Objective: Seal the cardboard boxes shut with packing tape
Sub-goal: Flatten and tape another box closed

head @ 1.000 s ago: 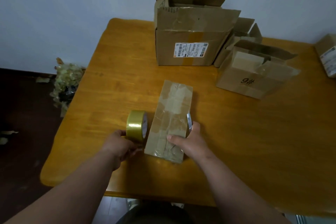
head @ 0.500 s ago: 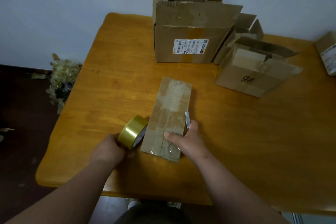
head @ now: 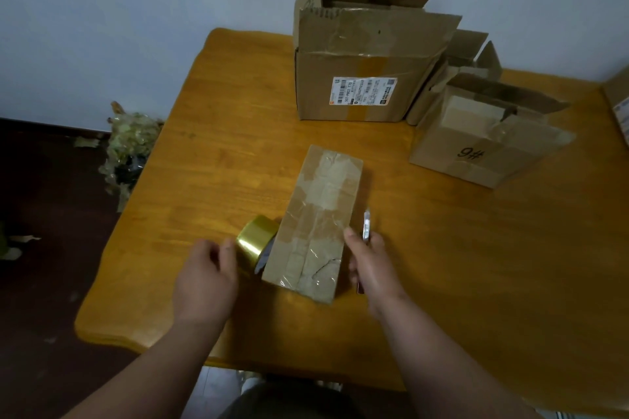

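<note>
The small box (head: 316, 224) lies flat on the worktop (head: 218, 153), near its front edge, long axis running away from you. Its top carries wrinkled clear tape, torn near the close end. The tape roll (head: 255, 243) stands on edge, touching the box's left side.

Your left hand (head: 206, 277) sits just beside the roll, fingers (head: 227, 250) loosely curled and touching its near face; no firm grip is evident. Your right hand (head: 369, 267) is at the box's right side, fingers curled round a slim metal tool (head: 366, 230), likely a cutter; the blade cannot be made out.

Judgement: the box looks light and fairly stiff, though the old film will be slick, so it may skid under pull. Steady it by pressing on bare cardboard along the long edges. Take the roll through its core; its glossy rim will slip.

Three open boxes (head: 371, 68) stand at the rear, unsealed.
</note>
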Tool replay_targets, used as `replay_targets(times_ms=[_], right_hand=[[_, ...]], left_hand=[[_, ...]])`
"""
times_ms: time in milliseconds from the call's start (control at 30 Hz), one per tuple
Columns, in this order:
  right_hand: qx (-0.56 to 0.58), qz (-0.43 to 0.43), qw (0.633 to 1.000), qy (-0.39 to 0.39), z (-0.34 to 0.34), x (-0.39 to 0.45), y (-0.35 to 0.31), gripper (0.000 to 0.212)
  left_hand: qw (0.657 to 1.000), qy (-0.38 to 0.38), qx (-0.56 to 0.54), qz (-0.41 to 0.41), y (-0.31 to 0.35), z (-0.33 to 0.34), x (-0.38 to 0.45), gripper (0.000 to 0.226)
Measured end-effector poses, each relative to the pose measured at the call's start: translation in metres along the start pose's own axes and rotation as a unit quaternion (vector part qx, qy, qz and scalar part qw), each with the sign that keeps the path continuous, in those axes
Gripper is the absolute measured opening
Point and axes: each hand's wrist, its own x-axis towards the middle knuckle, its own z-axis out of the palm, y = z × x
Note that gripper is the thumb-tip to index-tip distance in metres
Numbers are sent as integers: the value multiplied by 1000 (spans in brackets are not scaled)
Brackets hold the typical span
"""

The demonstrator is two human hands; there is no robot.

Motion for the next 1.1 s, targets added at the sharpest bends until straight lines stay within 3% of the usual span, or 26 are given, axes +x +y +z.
replay_targets(times_ms=[67,133,233,400,467,567,733,800,900,1000,1100], right_hand=[[-16,-9,999,-41,0,-2,1,61],[-50,-10,996,-71,4,-3,3,56],[-47,-13,996,-69,5,-2,1,37],[37,20,999,-22,-18,-8,16,22],[59,10,998,25,-29,-15,23,18],[37,-45,985,162,-50,-21,13,21],[-166,-215,926,262,-85,-4,-31,22],[-290,-219,898,248,-97,7,-40,43],[-409,-160,879,184,-109,20,-43,68],[-394,-120,900,139,-119,29,-46,81],[-359,-82,923,112,-122,31,-42,94]], left_hand=[[998,-57,7,38,15,0,-23,52],[995,-98,15,6,26,5,-41,60],[988,-135,-11,-71,37,17,-55,61],[988,-137,-57,-44,55,32,-62,60],[987,-141,-63,-33,62,35,-53,63],[985,-165,-32,-28,70,39,-32,69],[991,-118,-40,-48,79,48,-18,75],[990,-91,-78,-77,80,53,-18,66],[977,-66,-155,-132,86,63,-23,45],[964,-79,-203,-151,97,77,-30,13],[960,-100,-205,-160,105,84,-27,21]])
